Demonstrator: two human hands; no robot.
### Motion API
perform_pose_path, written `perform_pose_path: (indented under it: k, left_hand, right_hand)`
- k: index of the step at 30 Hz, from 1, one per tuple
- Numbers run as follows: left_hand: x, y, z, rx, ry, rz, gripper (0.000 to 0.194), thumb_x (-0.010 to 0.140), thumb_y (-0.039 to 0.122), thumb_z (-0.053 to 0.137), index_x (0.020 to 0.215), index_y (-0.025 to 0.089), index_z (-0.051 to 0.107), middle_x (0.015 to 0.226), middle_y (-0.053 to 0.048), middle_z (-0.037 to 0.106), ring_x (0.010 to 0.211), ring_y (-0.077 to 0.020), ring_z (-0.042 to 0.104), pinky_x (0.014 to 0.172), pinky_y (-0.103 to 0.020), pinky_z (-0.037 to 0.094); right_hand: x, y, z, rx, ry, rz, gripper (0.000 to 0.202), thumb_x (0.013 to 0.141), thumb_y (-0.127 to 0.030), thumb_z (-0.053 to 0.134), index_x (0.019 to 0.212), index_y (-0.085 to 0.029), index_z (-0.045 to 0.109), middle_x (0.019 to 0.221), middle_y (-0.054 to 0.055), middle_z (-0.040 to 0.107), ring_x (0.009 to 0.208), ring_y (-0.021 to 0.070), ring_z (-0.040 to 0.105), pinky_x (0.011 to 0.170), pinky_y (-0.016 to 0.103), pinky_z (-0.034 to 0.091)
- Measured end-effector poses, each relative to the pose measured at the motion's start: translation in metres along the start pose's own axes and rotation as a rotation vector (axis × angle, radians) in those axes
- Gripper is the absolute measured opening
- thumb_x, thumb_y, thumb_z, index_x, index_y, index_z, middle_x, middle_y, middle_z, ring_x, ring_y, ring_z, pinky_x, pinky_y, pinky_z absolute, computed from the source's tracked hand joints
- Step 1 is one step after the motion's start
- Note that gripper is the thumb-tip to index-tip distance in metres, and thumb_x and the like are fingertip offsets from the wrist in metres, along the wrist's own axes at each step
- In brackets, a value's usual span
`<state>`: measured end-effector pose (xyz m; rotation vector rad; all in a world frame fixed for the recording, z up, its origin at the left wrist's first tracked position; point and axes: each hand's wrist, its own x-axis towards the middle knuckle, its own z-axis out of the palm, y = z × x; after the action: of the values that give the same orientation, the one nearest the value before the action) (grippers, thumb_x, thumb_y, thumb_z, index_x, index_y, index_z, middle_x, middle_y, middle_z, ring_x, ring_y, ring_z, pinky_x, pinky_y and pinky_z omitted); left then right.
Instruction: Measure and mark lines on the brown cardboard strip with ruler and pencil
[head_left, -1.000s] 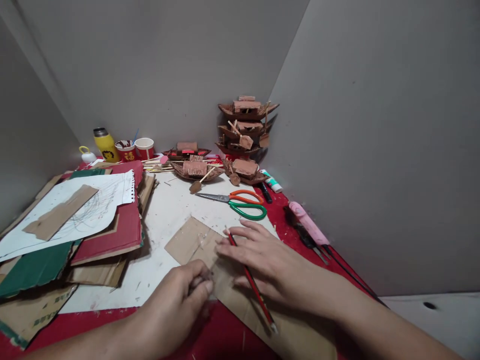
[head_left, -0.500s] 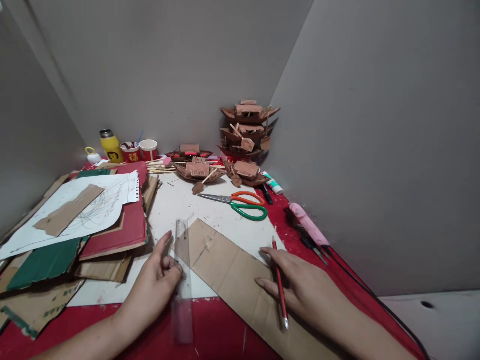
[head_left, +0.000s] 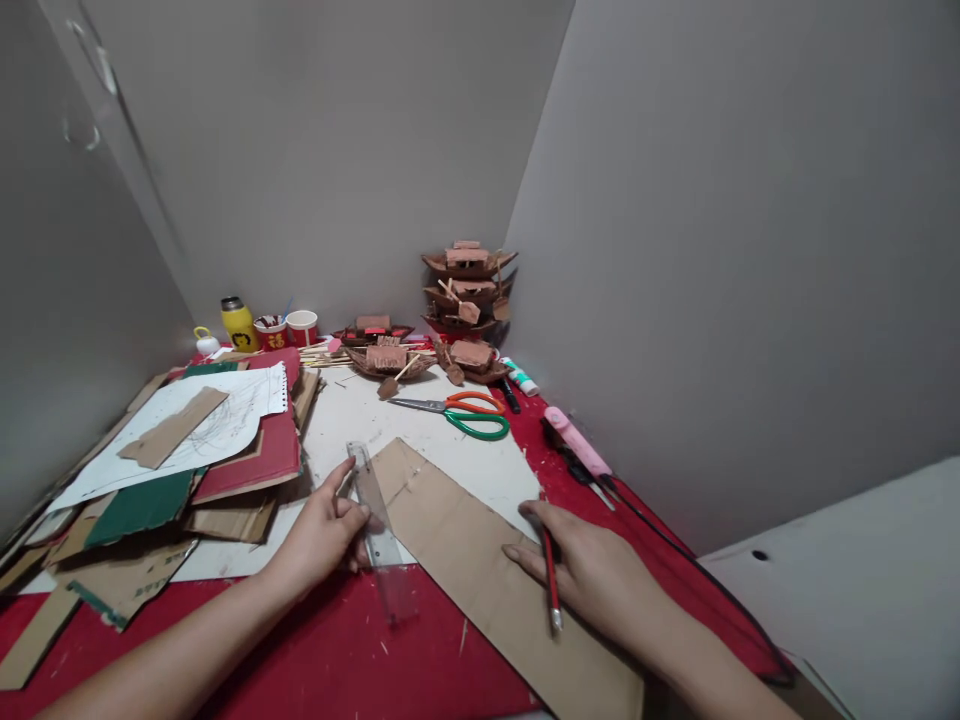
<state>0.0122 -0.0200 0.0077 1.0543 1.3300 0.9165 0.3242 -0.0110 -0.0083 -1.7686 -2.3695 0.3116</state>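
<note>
My left hand [head_left: 326,530] grips the left edge of a clear plastic ruler [head_left: 379,545], its index finger stretched along the edge and its thumb on top. The ruler lies slanted across the left end of a long brown cardboard strip [head_left: 465,540], its lower part over the red table cover. In my right hand [head_left: 592,560] a red pencil [head_left: 551,575] is held between thumb and fingers, tip pointing away from me. That hand rests over the right side of the strip. Beyond lie scissors [head_left: 480,415] with orange and green handles, apart from both hands.
Cardboard pieces and scribbled paper [head_left: 247,400] are piled at the left. Small brown model boats [head_left: 469,290] are stacked at the back, with a yellow bottle [head_left: 238,325] and paper cups [head_left: 302,328] to their left. A pink glue gun [head_left: 577,440] with a black cable lies at the right.
The ruler has turned, its lower end swinging right, while my left hand keeps hold of it. The pencil stays in my right hand. My view has shifted somewhat.
</note>
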Motion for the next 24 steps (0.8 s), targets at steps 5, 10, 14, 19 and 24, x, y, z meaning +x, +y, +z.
perform_pose_path:
  k: [5,10,14,19,24]
  left_hand:
    - [0.010,-0.001,0.002,0.060,0.000,0.025,0.085,0.084,0.023,0.056,0.152,0.018,0.005,0.066,0.002,0.066,0.039,-0.0118,0.056,0.038,-0.020,0.043]
    - [0.013,0.001,-0.001,0.186,0.039,0.045,0.082,0.085,0.019,0.050,0.152,0.015,0.003,0.056,0.005,0.061,0.038,-0.0129,0.056,0.038,-0.019,0.040]
    - [0.012,0.000,-0.008,0.297,0.074,0.094,0.081,0.080,0.018,0.053,0.150,0.009,0.014,0.052,0.005,0.060,0.034,-0.0119,0.049,0.036,-0.019,0.035]
    - [0.017,-0.002,-0.014,0.520,0.230,0.255,0.062,0.078,0.019,0.055,0.138,0.008,0.044,0.052,0.006,0.055,0.042,-0.0114,0.048,0.045,-0.021,0.036]
    - [0.019,-0.005,-0.018,0.748,0.419,0.416,0.044,0.085,0.026,0.050,0.125,0.012,0.058,0.080,-0.005,0.066,0.074,-0.0187,0.062,0.072,-0.028,0.045]
  right_hand:
    - [0.013,-0.017,0.000,0.104,0.037,0.067,0.040,0.086,-0.048,0.056,0.109,-0.016,0.060,0.092,0.013,0.072,0.086,0.0314,0.069,0.071,0.035,0.048]
    - [0.015,-0.031,0.005,0.231,0.113,0.062,0.035,0.084,-0.041,0.056,0.106,-0.015,0.061,0.091,0.014,0.071,0.088,0.0301,0.067,0.072,0.033,0.046]
    - [0.006,-0.030,0.008,0.412,0.074,-0.003,0.033,0.083,-0.042,0.054,0.101,-0.015,0.062,0.081,0.009,0.068,0.077,0.0254,0.065,0.069,0.032,0.046]
    - [0.007,-0.027,0.000,0.650,0.096,-0.015,0.040,0.078,-0.046,0.054,0.099,-0.013,0.062,0.074,0.006,0.065,0.071,0.0229,0.062,0.068,0.032,0.046]
    - [0.018,-0.040,0.004,0.754,0.145,-0.033,0.039,0.074,-0.043,0.057,0.097,-0.013,0.065,0.064,0.002,0.062,0.064,0.0201,0.060,0.062,0.029,0.046]
